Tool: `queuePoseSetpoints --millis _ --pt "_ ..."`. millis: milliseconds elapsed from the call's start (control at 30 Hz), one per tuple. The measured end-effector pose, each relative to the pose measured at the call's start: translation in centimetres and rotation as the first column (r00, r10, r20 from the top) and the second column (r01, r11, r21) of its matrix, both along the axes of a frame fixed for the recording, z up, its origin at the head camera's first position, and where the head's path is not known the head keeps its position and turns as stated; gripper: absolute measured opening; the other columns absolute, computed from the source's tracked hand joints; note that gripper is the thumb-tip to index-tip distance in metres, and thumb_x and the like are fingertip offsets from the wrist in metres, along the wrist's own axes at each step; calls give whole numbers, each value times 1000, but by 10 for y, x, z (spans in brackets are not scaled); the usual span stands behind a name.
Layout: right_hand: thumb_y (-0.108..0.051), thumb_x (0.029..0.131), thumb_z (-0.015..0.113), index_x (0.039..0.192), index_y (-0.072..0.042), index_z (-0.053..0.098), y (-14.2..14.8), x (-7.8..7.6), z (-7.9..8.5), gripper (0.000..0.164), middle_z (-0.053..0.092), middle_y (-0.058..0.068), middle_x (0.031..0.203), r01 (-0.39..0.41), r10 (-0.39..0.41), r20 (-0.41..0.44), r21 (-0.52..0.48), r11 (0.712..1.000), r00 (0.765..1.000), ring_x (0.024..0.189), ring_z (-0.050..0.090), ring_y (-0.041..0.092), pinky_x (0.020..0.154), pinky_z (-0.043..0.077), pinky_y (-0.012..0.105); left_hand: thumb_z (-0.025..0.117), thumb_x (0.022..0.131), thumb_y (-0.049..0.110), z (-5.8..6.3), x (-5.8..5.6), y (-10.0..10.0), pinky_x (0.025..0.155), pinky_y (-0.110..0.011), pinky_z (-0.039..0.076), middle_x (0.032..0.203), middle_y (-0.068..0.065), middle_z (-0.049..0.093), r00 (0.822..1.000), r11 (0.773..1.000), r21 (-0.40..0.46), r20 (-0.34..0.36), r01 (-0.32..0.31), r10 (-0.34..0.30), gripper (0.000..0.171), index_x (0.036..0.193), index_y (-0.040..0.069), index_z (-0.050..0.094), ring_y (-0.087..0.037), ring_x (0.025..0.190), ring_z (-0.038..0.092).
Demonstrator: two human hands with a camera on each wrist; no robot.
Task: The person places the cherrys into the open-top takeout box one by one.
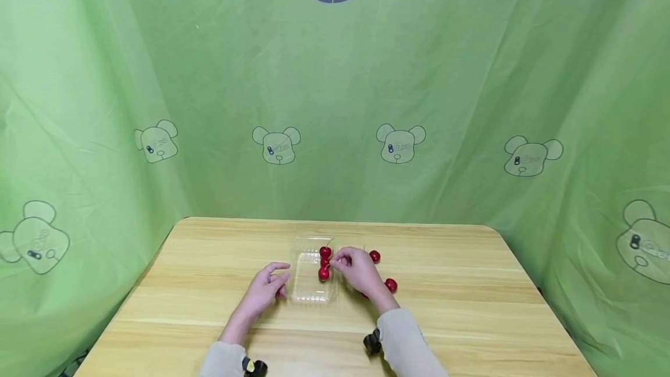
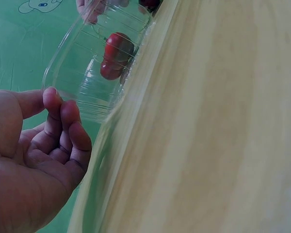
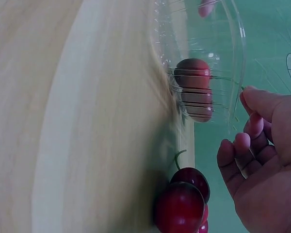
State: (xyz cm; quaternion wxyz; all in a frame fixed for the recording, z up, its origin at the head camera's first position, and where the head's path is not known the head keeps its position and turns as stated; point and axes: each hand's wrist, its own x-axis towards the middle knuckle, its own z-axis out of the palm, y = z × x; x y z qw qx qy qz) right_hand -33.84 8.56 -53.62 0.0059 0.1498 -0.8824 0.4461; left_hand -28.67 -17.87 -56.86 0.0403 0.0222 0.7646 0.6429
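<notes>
A clear plastic container (image 1: pixel 306 291) sits on the table with three red cherries in a row along its right side. My left hand (image 1: pixel 266 287) is at its left edge; in the left wrist view, thumb and forefinger (image 2: pixel 51 99) pinch at the rim, other fingers curled. My right hand (image 1: pixel 361 269) reaches over the right side and pinches the thin stem of the nearest cherry (image 1: pixel 324 273). That cherry (image 3: pixel 192 73) lies inside the container in the right wrist view, its stem stretching to my thumb and forefinger. Behind it sits another cherry (image 1: pixel 325 251).
Right of the container, loose cherries lie on the wooden table (image 1: pixel 471 307): one farther back (image 1: pixel 374 256), another cherry (image 1: pixel 391 285) beside my right wrist, more partly hidden by the hand. A green printed curtain (image 1: pixel 335 86) surrounds the table's back and sides.
</notes>
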Motion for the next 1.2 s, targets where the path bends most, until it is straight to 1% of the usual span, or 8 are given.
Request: queuePoseSetpoints --millis 167,300,467,667,833,1200 --pt "-21 96 74 94 -16 73 0 1 0 6 59 -1 78 1 -1 5 2 1000 1000 67 50 12 59 44 22 61 105 20 -3 0 1 55 -23 43 75 -12 65 1000 1000 -4 3 -8 8 42 141 0 55 -17 66 56" --pt "-21 96 74 93 -17 73 0 1 2 6 58 -2 76 2 -2 -8 10 1000 1000 67 50 12 59 43 22 62 105 20 -2 0 1 56 -23 43 76 -14 65 1000 1000 1 8 -12 12 41 141 2 56 -18 67 56" --pt "-22 96 74 93 -17 73 0 0 3 6 58 -2 76 5 -5 -7 13 1000 1000 66 50 12 59 43 22 61 105 20 -1 0 1 57 -24 44 77 -16 65 1000 1000 -5 -2 -6 6 41 141 0 56 -17 67 56" --pt "-22 96 75 94 -17 74 3 -1 3 5 59 -2 76 9 -9 -11 13 1000 1000 67 51 12 60 45 23 61 105 20 -1 0 1 56 -24 44 74 -13 64 1000 1000 -6 -11 -4 4 42 141 -1 55 -17 65 56" --pt "-22 96 75 95 -17 74 5 -1 2 5 60 -2 77 11 -11 -16 11 1000 1000 67 52 12 60 45 23 62 104 21 -1 -1 1 55 -23 43 74 -11 64 1000 1000 -1 -1 -4 4 42 141 0 56 -17 65 56" --pt "-20 96 75 97 -15 74 8 -1 0 5 59 -2 75 13 -13 -23 3 1000 1000 66 51 12 59 44 22 61 104 19 -4 -3 2 57 -24 45 77 -17 65 1000 1000 -21 -5 -16 16 41 141 0 56 -18 66 56"
